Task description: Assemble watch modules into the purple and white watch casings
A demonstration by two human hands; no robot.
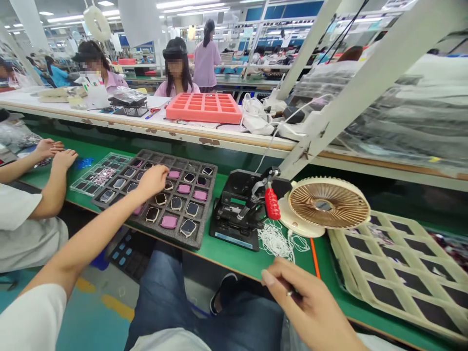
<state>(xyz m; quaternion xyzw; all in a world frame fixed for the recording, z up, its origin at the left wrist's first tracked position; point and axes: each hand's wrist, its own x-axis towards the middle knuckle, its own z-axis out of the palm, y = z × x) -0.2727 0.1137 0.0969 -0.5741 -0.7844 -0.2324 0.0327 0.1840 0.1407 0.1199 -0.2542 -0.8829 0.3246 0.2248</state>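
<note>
My left hand (154, 181) reaches over a dark grey foam tray (195, 240), its fingers bent down and together at a watch case (168, 185); what they grip is hidden. Dark-faced watch cases (176, 203) and pink-covered pieces (168, 222) sit in the tray's compartments. Near the bench's front edge, my right hand (310, 297) is raised with its fingers curled in. A small shiny bit shows between them, too little to name. Between my hands stands a black toggle-clamp press (237, 209) with a red handle (272, 204).
A beige fan (329, 202) and a bundle of white cord (274, 239) are right of the press. A cream compartment tray (405, 258) lies farther right. A co-worker's hands (58, 153) are at left, near a clear tray (78, 184). A red-orange tray (203, 117) is on the shelf.
</note>
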